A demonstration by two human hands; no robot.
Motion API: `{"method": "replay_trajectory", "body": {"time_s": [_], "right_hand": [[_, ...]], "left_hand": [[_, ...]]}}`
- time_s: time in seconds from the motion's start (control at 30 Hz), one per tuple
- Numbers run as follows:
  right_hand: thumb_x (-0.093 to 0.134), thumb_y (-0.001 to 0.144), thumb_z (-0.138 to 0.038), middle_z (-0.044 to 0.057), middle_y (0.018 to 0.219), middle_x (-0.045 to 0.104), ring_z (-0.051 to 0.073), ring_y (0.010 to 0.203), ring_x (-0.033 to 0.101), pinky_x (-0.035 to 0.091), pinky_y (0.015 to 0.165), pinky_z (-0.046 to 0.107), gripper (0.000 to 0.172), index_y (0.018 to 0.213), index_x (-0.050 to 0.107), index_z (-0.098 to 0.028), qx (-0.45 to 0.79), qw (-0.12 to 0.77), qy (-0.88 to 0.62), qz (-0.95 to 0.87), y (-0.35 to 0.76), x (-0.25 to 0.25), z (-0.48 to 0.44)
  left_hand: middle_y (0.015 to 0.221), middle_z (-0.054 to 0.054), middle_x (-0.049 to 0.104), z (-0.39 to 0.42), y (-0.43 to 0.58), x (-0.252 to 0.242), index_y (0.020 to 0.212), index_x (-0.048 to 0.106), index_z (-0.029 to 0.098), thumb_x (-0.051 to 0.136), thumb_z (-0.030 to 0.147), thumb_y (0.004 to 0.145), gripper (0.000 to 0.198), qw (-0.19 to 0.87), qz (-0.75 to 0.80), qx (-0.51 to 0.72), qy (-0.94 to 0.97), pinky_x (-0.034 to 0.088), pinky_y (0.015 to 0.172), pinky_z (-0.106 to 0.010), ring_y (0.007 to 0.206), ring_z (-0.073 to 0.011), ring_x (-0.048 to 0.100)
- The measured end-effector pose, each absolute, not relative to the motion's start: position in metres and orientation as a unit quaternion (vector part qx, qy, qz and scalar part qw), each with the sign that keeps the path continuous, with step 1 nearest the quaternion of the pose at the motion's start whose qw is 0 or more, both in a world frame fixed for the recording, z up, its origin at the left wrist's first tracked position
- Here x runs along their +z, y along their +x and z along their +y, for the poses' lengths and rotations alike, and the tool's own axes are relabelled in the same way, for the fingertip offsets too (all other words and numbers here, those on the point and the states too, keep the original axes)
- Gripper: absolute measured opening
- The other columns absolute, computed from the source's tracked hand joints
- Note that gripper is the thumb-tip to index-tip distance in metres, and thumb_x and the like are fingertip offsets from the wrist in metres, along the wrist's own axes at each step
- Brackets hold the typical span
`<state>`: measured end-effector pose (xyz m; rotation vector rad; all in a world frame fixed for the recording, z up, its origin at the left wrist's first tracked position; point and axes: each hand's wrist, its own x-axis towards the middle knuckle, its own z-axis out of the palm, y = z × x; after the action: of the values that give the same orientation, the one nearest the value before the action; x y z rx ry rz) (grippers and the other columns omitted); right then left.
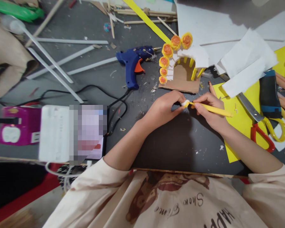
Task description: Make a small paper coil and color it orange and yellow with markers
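Between the thumb and fingers of my left hand (pixel 167 106) is a small white piece (pixel 185 103) with yellow colour on its edge. My right hand (pixel 209 109) grips a yellow marker (pixel 216 110), and its tip touches or nearly touches that piece. Just beyond my hands stands a small arch model (pixel 200 56) of white card on a cardboard base (pixel 180 86). Round pieces with yellow rims and orange middles, such as the rosette (pixel 167 50), line its left side and top. Yellow sticks (pixel 194 73) stand under the arch.
A blue glue gun (pixel 135 61) with a black cord lies left of the model. Scissors (pixel 256 117) rest on yellow paper (pixel 235 126) at right, near white scraps (pixel 249 63). At left are a phone (pixel 95 153), a white box (pixel 54 133) and glue sticks (pixel 54 76).
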<state>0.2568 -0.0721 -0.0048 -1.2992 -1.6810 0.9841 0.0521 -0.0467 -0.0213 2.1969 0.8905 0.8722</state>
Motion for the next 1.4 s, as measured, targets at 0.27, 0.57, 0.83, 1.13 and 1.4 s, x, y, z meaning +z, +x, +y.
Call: {"method": "replay_trajectory", "body": {"time_s": [0.27, 0.57, 0.83, 1.13, 1.4], "right_hand": [[0.064, 0.087, -0.039, -0.006, 0.063, 0.065, 0.01, 0.053, 0.056, 0.05, 0.068, 0.033, 0.017, 0.08, 0.064, -0.024, 0.405, 0.392, -0.515, -0.646, 0.2573, -0.0071, -0.0733], [0.065, 0.085, -0.039, -0.002, 0.067, 0.065, 0.009, 0.056, 0.055, 0.04, 0.051, 0.022, 0.02, 0.082, 0.065, -0.02, 0.445, 0.369, -0.502, -0.643, 0.255, -0.004, -0.0743], [0.065, 0.086, -0.04, -0.005, 0.063, 0.063, 0.01, 0.054, 0.056, 0.044, 0.058, 0.027, 0.018, 0.082, 0.065, -0.023, 0.425, 0.362, -0.518, -0.649, 0.2565, -0.0037, -0.0752], [0.065, 0.087, -0.036, -0.007, 0.067, 0.067, 0.011, 0.057, 0.06, 0.044, 0.097, 0.043, 0.011, 0.084, 0.065, -0.026, 0.394, 0.378, -0.514, -0.661, 0.2574, -0.0042, -0.0745], [0.064, 0.087, -0.044, -0.006, 0.066, 0.067, 0.013, 0.055, 0.059, 0.051, 0.087, 0.042, 0.017, 0.083, 0.065, -0.027, 0.394, 0.386, -0.521, -0.651, 0.2572, -0.0073, -0.0739]], "left_hand": [[0.094, -0.005, 0.068, -0.047, 0.0526, -0.0226, 0.091, 0.055, 0.017, 0.059, 0.018, 0.089, 0.004, 0.29, 0.333, 0.339, 0.831, 0.05, 0.08, -0.026, 0.089, -0.0146, 0.065], [0.095, -0.005, 0.068, -0.0465, 0.0521, -0.0224, 0.091, 0.055, 0.017, 0.059, 0.016, 0.088, 0.005, 0.289, 0.336, 0.332, 0.833, 0.05, 0.079, -0.026, 0.089, -0.0147, 0.065], [0.094, -0.005, 0.068, -0.0465, 0.0523, -0.0223, 0.09, 0.055, 0.017, 0.06, 0.015, 0.088, 0.006, 0.288, 0.33, 0.337, 0.833, 0.05, 0.079, -0.026, 0.089, -0.0143, 0.065], [0.095, -0.005, 0.068, -0.047, 0.0521, -0.0214, 0.091, 0.055, 0.018, 0.058, 0.017, 0.089, 0.004, 0.3, 0.34, 0.324, 0.83, 0.05, 0.08, -0.027, 0.09, -0.0148, 0.065], [0.094, -0.005, 0.067, -0.0472, 0.0522, -0.0223, 0.091, 0.055, 0.017, 0.058, 0.015, 0.087, 0.006, 0.285, 0.338, 0.328, 0.835, 0.05, 0.079, -0.026, 0.088, -0.0146, 0.064]]}}
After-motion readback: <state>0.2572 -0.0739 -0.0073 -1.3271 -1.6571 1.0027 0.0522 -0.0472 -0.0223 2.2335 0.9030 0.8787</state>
